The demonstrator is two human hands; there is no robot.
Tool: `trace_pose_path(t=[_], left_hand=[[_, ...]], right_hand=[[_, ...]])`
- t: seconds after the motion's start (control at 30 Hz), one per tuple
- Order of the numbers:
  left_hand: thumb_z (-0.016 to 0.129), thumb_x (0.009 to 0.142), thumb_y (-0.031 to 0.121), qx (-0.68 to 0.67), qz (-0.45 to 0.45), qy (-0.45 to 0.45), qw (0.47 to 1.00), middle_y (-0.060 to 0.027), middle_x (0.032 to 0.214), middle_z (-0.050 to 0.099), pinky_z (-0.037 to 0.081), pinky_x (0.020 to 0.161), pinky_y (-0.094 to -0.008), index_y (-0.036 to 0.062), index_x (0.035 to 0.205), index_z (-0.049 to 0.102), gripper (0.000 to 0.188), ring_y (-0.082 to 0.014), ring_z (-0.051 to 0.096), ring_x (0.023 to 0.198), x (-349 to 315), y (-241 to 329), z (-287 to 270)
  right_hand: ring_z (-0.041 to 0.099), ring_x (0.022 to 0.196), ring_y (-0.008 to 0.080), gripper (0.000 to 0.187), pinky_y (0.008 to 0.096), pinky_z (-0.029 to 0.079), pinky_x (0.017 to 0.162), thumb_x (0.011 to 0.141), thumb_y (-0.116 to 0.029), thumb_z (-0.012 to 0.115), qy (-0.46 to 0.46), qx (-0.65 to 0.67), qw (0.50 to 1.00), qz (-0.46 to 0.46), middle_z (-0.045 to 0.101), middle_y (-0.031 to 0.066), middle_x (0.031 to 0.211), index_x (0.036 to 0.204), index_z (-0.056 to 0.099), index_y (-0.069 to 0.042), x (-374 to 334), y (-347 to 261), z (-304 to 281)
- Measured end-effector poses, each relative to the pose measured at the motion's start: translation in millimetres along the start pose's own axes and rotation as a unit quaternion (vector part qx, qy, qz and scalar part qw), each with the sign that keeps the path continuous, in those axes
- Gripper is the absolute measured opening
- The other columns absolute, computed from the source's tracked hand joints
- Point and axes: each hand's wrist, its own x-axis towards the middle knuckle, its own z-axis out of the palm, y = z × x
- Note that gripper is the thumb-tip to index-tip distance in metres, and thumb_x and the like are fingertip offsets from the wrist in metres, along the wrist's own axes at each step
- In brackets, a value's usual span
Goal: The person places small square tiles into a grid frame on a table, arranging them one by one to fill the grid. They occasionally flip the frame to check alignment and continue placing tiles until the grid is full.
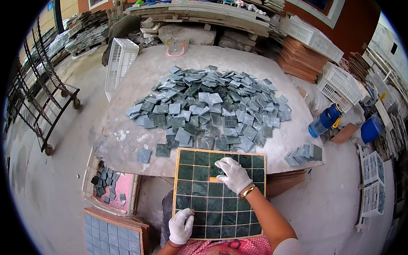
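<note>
A shallow wooden tile frame [177,166] lies across my lap, its near end against my pink checked clothing. Rows of square dark green stone tiles [200,188] fill most of it. My right hand [236,176], in a white glove with a gold bracelet at the wrist, pinches a dark green tile [216,170] over the upper middle of the frame. Beside that tile a strip of tan base [212,179] shows. My left hand [181,226], also gloved, has its fingers curled around the frame's lower left edge; its fingertips are partly hidden.
Ahead, a pale table [123,130] bears a heap of loose grey-green tiles [212,104] and a tile stack [304,154]. A crate of tiles [87,185] and a filled tile panel [111,241] are at left. A blue jug [320,123] stands right; a wheeled rack [43,101] stands far left.
</note>
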Motion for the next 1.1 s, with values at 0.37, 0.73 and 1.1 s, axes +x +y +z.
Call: trace_pose_path(t=[0.37, 0.73, 1.1], left_hand=[[0.061, 0.075, -0.002, 0.026, 0.067, -0.038, 0.997, -0.0143, 0.094, 0.066, 0.051, 0.077, -0.0353, 0.0025, 0.096, 0.061, 0.021, -0.0287, 0.065, 0.087, 14, -2, 7], [0.05, 0.081, 0.061, 0.445, 0.212, -0.153, 0.856, -0.0203, 0.148, 0.027, 0.012, 0.111, -0.0545, 0.001, 0.141, 0.03, 0.088, -0.0348, 0.023, 0.138, 121, 14, 93], [0.054, 0.078, 0.059, 0.3, 0.406, -0.349, 0.789, -0.0198, 0.14, 0.041, 0.023, 0.105, -0.0604, 0.0016, 0.133, 0.046, 0.08, -0.0351, 0.037, 0.131, 22, 76, 149]], right_hand=[[0.061, 0.094, 0.0225, 0.042, 0.031, 0.05, 0.082, 0.079, -0.004, 0.062, 0.004, 0.241, 0.97, 0.018, 0.06, 0.0123, 0.109, 0.121, 0.055, -0.004, -13, 0, -3], [0.057, 0.067, 0.0113, 0.021, 0.0264, 0.05, 0.062, 0.088, 0.0, 0.056, 0.395, 0.531, 0.657, 0.361, 0.062, 0.0099, 0.092, 0.11, 0.058, 0.002, -197, 61, -19], [0.059, 0.063, 0.0104, 0.015, 0.0271, 0.052, 0.059, 0.09, -0.009, 0.058, 0.45, 0.579, 0.509, 0.451, 0.063, 0.0032, 0.084, 0.104, 0.063, -0.006, -218, 120, 24]])
